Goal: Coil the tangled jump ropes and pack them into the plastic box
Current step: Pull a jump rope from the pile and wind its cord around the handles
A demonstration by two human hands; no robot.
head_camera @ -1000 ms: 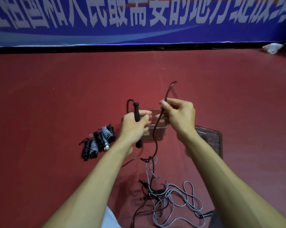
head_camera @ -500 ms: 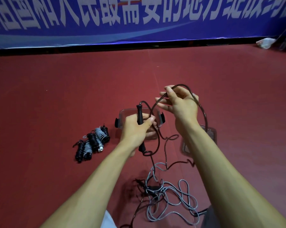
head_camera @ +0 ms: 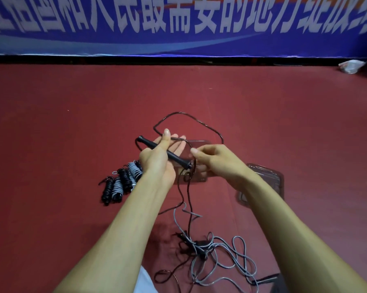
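Observation:
My left hand point(head_camera: 158, 159) holds a black jump rope handle point(head_camera: 178, 160) slanted across its palm, with the thumb laid over it. My right hand point(head_camera: 217, 163) pinches the dark rope point(head_camera: 179, 113) beside the handle's lower end. The rope arcs in a loop above both hands, and another stretch hangs down to a tangle of grey and dark ropes point(head_camera: 212, 250) on the floor near me. The clear plastic box point(head_camera: 199, 143) sits behind my hands, mostly hidden. Several coiled ropes point(head_camera: 123, 182) lie in a row to its left.
The box's clear lid point(head_camera: 265, 178) lies on the red floor point(head_camera: 72, 123) to the right of my right forearm. A blue banner point(head_camera: 178, 28) lines the back wall. A white bag point(head_camera: 350, 66) sits at the far right by the wall.
The handle went from upright in my left fist to lying slanted across the palm. My right hand dropped from above the handle to beside its lower end, leaving a rope loop above.

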